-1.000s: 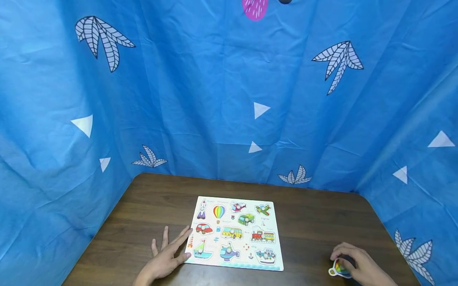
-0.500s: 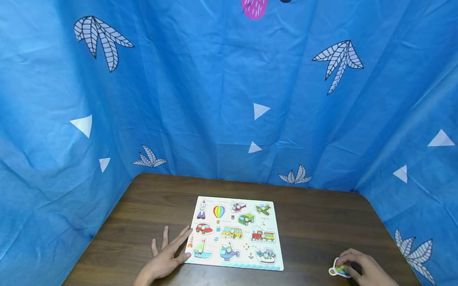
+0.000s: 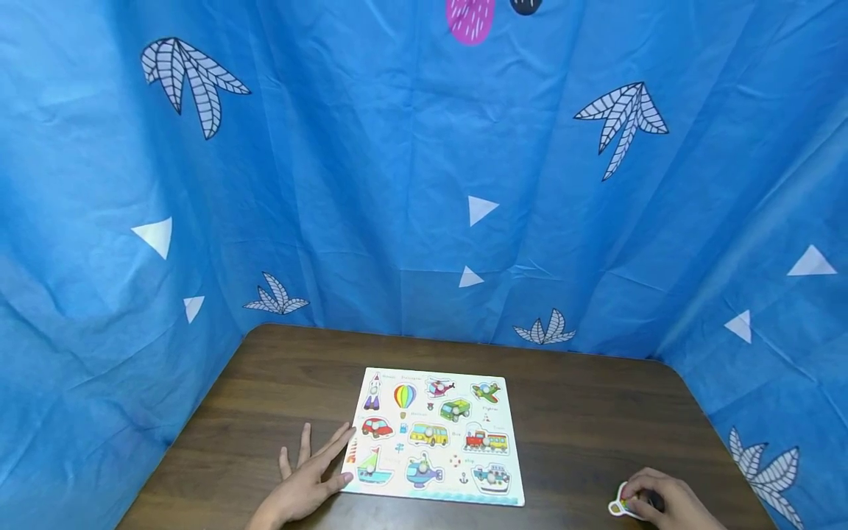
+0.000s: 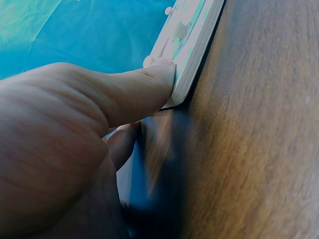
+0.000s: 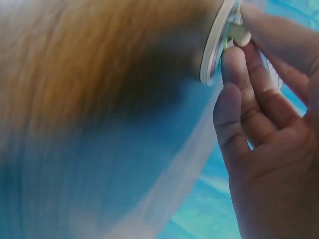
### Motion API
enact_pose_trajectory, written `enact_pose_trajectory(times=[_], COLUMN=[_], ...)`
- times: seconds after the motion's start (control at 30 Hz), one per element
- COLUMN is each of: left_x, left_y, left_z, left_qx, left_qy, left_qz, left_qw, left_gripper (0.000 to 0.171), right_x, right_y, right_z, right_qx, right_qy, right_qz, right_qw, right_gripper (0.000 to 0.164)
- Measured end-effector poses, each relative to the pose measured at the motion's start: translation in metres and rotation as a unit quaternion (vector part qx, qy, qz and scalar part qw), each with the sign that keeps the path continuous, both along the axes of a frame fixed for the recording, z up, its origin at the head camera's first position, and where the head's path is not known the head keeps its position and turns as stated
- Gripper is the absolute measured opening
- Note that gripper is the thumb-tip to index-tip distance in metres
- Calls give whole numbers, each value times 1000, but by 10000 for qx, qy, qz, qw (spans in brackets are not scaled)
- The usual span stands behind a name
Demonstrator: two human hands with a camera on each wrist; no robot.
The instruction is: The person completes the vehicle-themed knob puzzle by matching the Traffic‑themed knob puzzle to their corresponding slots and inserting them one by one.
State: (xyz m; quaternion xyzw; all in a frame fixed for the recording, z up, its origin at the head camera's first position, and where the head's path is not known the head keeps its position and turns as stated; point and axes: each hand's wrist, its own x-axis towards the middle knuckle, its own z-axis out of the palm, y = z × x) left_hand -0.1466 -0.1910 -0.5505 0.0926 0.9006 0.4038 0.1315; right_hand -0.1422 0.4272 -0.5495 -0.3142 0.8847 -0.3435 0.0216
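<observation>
A white wooden puzzle board (image 3: 447, 486) with vehicle pictures and small knobs lies mid-table in the head view. My left hand (image 3: 305, 486) spreads its fingers at the board's left side. Its thumb (image 4: 144, 89) touches the board's corner in the left wrist view. Far to the right, my right hand (image 3: 669, 500) pinches a hot-air balloon puzzle piece (image 3: 616, 509), whose colourful face is mostly hidden by the fingers. In the right wrist view, thumb and fingers surround its pale knob (image 5: 240, 36), and the piece stands tilted on edge.
The dark wooden table (image 3: 291, 368) reaches back to a blue patterned curtain (image 3: 437, 302), which also closes in both sides. On the board, a printed rainbow balloon (image 3: 405, 396) shows among vehicle pieces such as a bus (image 3: 429, 434) and a train (image 3: 486, 439).
My right fingers have closed in on the balloon piece, and it shows less of its colourful face. The left hand stays at the board. The head view has tilted slightly.
</observation>
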Motion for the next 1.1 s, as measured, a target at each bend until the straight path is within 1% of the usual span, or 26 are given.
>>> enact_pose_trajectory(times=[0.07,0.17,0.23,0.3,0.4,0.5,0.6,0.67,0.73,0.83,0.97,1.1], left_x=[1,2,2,1,1,0,0,1,3,4,3,1], left_y=[0,0,0,0,0,0,0,1,1,2,1,0], left_z=[0,-1,-1,-2,-3,-3,-3,-3,-4,-4,-3,-1], left_qx=[18,50,64,119,143,162,104,78,46,19,4,-27], left_qy=[-29,-60,-56,-14,-13,-39,-44,-12,-27,-68,-49,20], left_qz=[-7,2,6,24,39,51,59,52,23,-56,-61,46], left_qw=[10000,10000,10000,9999,9999,9998,9999,10000,10000,10000,10000,10000], left_gripper=[73,73,72,72,72,71,72,72,72,73,73,71], right_x=[0,-1,-2,-3,-5,-8,-12,-14,-15,-17,-25,-38], right_y=[-2,-7,-9,-11,-14,-19,-26,-31,-37,-44,-58,-76], right_z=[2,7,8,9,12,18,23,25,25,24,27,36], right_qx=[101,313,415,497,560,600,550,444,323,187,133,191], right_qy=[-86,-343,-459,-469,-430,-612,-626,-484,-282,-104,149,497], right_qz=[-98,-326,-435,-536,-536,-570,-588,-484,-359,-232,-276,-378], right_qw=[9999,9984,9971,9962,9961,9947,9948,9967,9984,9995,9994,9979], right_gripper=[13,7,6,7,8,12,15,15,13,12,11,12])
